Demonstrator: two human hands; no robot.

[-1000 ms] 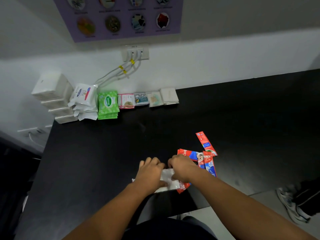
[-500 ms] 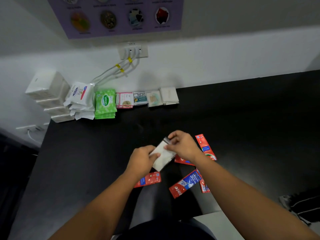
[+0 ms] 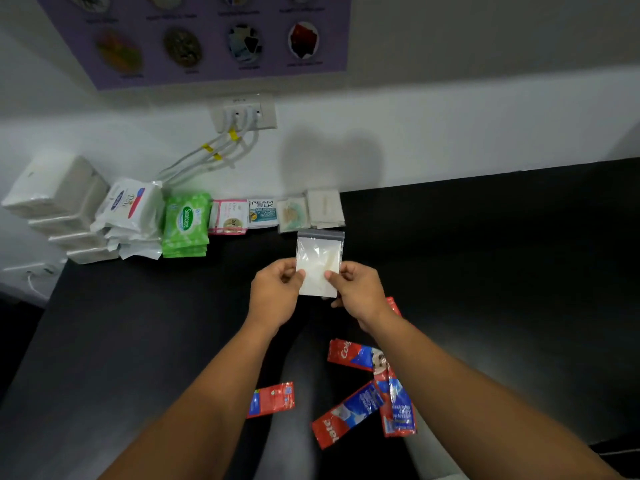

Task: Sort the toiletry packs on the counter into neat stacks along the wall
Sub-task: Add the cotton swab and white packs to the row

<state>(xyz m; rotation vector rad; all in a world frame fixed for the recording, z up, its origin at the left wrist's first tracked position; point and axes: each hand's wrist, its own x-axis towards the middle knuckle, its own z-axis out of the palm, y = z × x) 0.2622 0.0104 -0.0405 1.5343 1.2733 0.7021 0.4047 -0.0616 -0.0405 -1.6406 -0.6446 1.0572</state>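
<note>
A clear zip pouch with white contents (image 3: 319, 258) is held upright above the black counter (image 3: 485, 271). My left hand (image 3: 275, 294) pinches its left edge and my right hand (image 3: 358, 292) pinches its right edge. Along the wall stand white tissue packs (image 3: 52, 202), Dove wipes (image 3: 130, 209), green Sanicare packs (image 3: 186, 225), a pink sachet stack (image 3: 229, 216), a Cream Silk sachet stack (image 3: 262, 213), a pale green sachet stack (image 3: 292, 214) and a beige sachet stack (image 3: 325, 208). Several red toothpaste sachets (image 3: 360, 407) lie loose near the counter's front, one (image 3: 272, 399) apart to the left.
A wall socket (image 3: 244, 112) with white cables (image 3: 207, 157) sits above the stacks. A purple poster (image 3: 207, 36) hangs higher on the wall. The counter's left edge (image 3: 45, 323) drops off below the tissue packs.
Both hands lifted the clear pouch off the pile of red sachets and carried it forward toward the wall stacks, turning it upright.
</note>
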